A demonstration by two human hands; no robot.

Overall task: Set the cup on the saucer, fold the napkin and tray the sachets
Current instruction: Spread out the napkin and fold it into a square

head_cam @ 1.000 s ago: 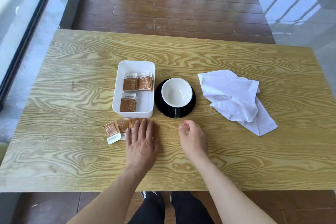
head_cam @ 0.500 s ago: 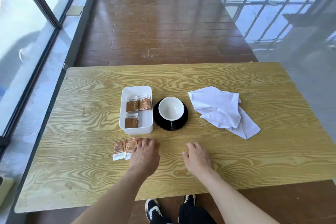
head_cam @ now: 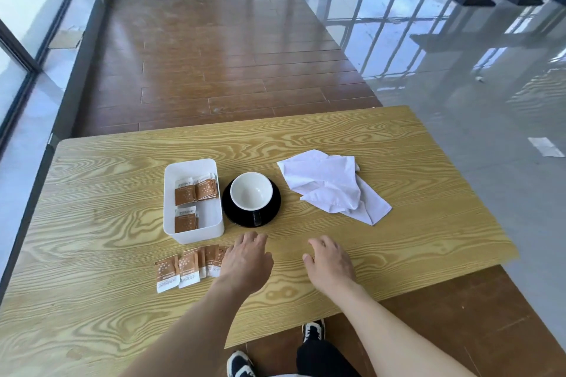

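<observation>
A white cup (head_cam: 251, 190) stands on a black saucer (head_cam: 272, 212) at the middle of the table. Left of it a white tray (head_cam: 211, 225) holds several brown sachets (head_cam: 196, 193). More brown sachets (head_cam: 183, 268) lie loose on the table in front of the tray. My left hand (head_cam: 246, 260) rests flat at the right end of that loose row, covering its last sachet. My right hand (head_cam: 330, 263) lies palm down on bare wood, fingers loosely apart, holding nothing. A crumpled white napkin (head_cam: 330, 187) lies unfolded right of the saucer.
The wooden table (head_cam: 92, 223) has its near edge just below my forearms and its right edge beyond the napkin. Past the far edge are brown floorboards and glossy grey floor. My shoes show under the table.
The camera has tilted up and pulled back, so the table looks smaller and more floor shows. My left hand has slid rightward off most loose sachets. My right hand stays on the wood.
</observation>
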